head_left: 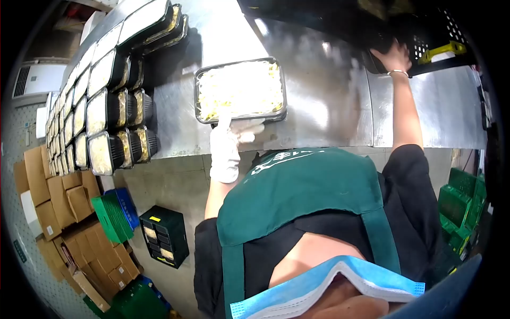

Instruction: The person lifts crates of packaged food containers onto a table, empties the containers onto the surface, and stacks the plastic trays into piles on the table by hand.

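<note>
A black plastic tray [196, 95] filled with pale, yellow-tipped bean sprouts [241, 89] lies on the steel table. My left hand [228, 143], in a white glove, is closed on its near edge, the thumb on top and the other fingers along the front side. Far to the right, my bare right hand [393, 57] is at a dark tray with a rounded corner [375, 64], beside a black crate [425, 50]. The thumb is spread to the left; the fingertips are partly lost against the dark plastic, and their grip is hard to make out.
Many filled trays [103, 109] stand stacked on the left of the steel table [324, 101]. A yellow handle [442, 51] shows on the black crate. Below are cardboard boxes [66, 196], a green crate [112, 215], a dark crate [164, 234] and green crates [461, 204] at right.
</note>
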`<state>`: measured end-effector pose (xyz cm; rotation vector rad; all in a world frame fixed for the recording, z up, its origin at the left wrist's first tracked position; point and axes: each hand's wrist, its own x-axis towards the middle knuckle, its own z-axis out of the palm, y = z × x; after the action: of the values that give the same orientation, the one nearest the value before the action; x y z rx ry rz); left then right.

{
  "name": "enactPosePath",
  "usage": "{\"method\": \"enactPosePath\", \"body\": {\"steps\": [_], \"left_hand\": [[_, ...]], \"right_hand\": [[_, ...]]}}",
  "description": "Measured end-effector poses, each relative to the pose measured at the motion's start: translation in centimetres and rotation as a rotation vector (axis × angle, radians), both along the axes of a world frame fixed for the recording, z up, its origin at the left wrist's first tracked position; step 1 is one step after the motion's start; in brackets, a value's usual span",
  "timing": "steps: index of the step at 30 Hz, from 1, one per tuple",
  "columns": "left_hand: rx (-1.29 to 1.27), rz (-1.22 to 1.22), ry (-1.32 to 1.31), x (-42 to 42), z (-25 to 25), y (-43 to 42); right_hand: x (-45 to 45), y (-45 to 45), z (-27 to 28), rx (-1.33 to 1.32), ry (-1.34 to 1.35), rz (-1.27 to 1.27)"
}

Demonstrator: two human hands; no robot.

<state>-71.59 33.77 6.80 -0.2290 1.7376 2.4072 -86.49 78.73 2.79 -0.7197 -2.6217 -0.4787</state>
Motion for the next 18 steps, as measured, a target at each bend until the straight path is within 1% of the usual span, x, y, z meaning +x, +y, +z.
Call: {"method": "enactPosePath", "body": {"steps": [1, 2, 3, 4, 6, 7, 8, 10, 11, 12, 13, 14, 15, 16, 17, 18], "left_hand": [[0.170, 0.014, -0.080, -0.8, 0.0, -0.1], [0.341, 0.028, -0.158, -1.3, 0.1, -0.2], [0.272, 0.071, -0.129, -0.8, 0.7, 0.1], [0.267, 0.080, -0.125, -0.3, 0.7, 0.2], [0.163, 0.094, -0.132, 0.6, 0.7, 0.6], [0.155, 0.106, -0.132, 0.8, 1.5, 1.4], [0.153, 0.098, -0.143, 1.1, 1.8, 1.2], [0.217, -0.156, -0.317, 1.8, 2.1, 0.6], [0.180, -0.236, -0.346, 2.0, 2.4, 0.5], [0.193, -0.305, -0.393, 2.1, 1.3, -0.2], [0.243, -0.263, -0.430, 2.3, 1.4, -0.1], [0.294, -0.218, -0.470, 2.7, 1.4, 0.2], [0.370, -0.285, -0.497, 2.4, 1.0, 0.0], [0.343, -0.288, -0.507, 2.7, -0.9, -0.4], [0.328, -0.320, -0.489, 2.2, -1.3, -0.3], [0.314, -0.351, -0.470, 1.8, -1.6, -0.2]], "right_hand": [[-0.3, 3.9, -2.1, -0.103, -0.003, 0.097], [-0.7, 5.9, -3.3, -0.206, -0.007, 0.193], [-0.3, 5.1, -1.7, -0.384, -0.053, 0.173], [1.0, 4.0, 0.6, -0.559, -0.097, 0.148], [3.1, 4.6, 0.5, -1.234, 0.140, 0.289], [4.2, 4.3, 1.2, -1.880, 0.261, 0.064], [5.3, 4.6, 1.0, -2.310, 0.400, 0.048], [7.3, 8.3, -4.5, -2.357, 0.654, 0.132], [8.3, 6.8, -3.9, -2.435, 0.765, -0.064], [10.2, 6.1, -3.7, -2.526, 0.776, -0.009], [12.2, 5.2, -3.4, -2.617, 0.782, 0.044], [12.3, 4.3, -3.4, -2.521, 0.749, 0.114], [12.4, 3.5, -3.4, -2.421, 0.720, 0.176], [12.0, 2.1, -3.2, -2.126, 0.742, 0.012], [11.6, 2.4, -3.7, -2.197, 0.635, -0.039], [11.2, 1.8, -3.3, -2.250, 0.562, 0.048]]}}
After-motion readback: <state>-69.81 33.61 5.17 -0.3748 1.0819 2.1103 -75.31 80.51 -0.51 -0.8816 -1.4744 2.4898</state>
